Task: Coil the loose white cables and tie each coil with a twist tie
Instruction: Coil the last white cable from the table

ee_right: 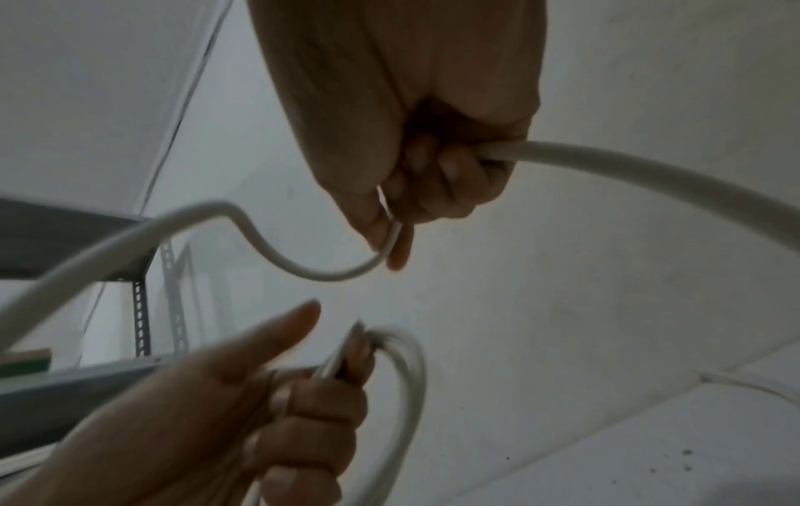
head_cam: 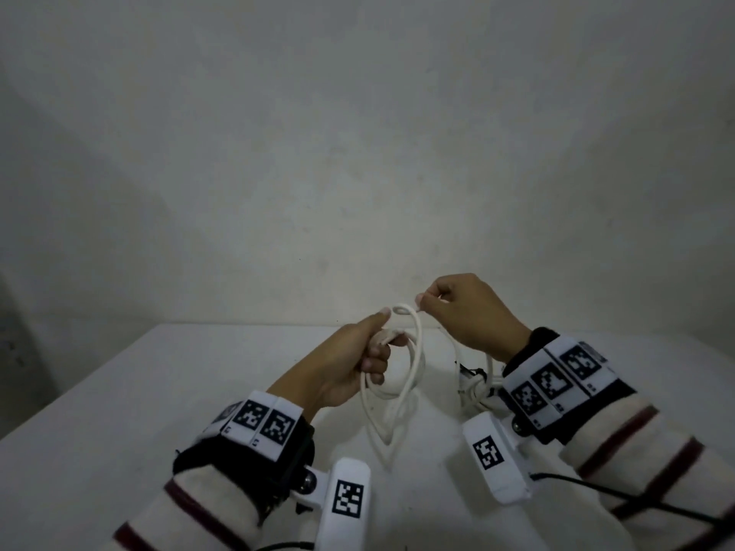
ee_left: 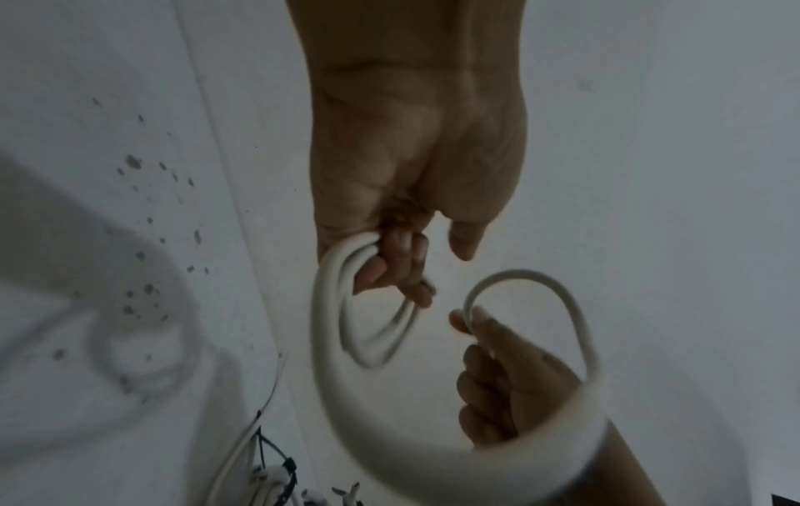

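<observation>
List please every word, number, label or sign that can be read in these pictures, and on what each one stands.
No readable word or number.
Black-and-white square code markers on the white left wristband: patterns only, with small marks too small to read.
The same on the white right wristband.
One marker each on the white left camera housing and the right one: no text.

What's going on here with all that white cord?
A person is winding a white cable into a coil above a white table. The left hand grips the loops gathered so far, while the right hand pinches the next stretch, feeding it over. No twist tie is on this coil yet. Another cable bundle lies on the table beneath the right wrist.
</observation>
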